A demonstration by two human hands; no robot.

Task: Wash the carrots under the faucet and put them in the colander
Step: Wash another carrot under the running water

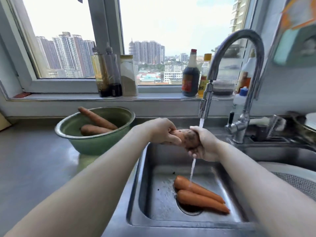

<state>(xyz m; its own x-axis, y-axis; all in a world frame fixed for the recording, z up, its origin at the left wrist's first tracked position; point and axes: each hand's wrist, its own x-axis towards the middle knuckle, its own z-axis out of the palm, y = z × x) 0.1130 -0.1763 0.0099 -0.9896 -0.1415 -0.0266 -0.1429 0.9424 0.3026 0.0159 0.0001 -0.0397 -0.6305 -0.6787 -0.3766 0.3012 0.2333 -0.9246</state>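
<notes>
Head view — both hands point(164, 132) point(203, 146) grip dirty carrot point(187, 138).

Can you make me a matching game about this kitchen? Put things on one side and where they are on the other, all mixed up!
Things:
1. dirty carrot
2. green bowl
3. dark bottle
4. two bright carrots

Places:
A. on the windowsill
B. in the sink
C. in the left hand and right hand
D. on the counter

Pairs: 1-C, 2-D, 3-A, 4-B.
</notes>
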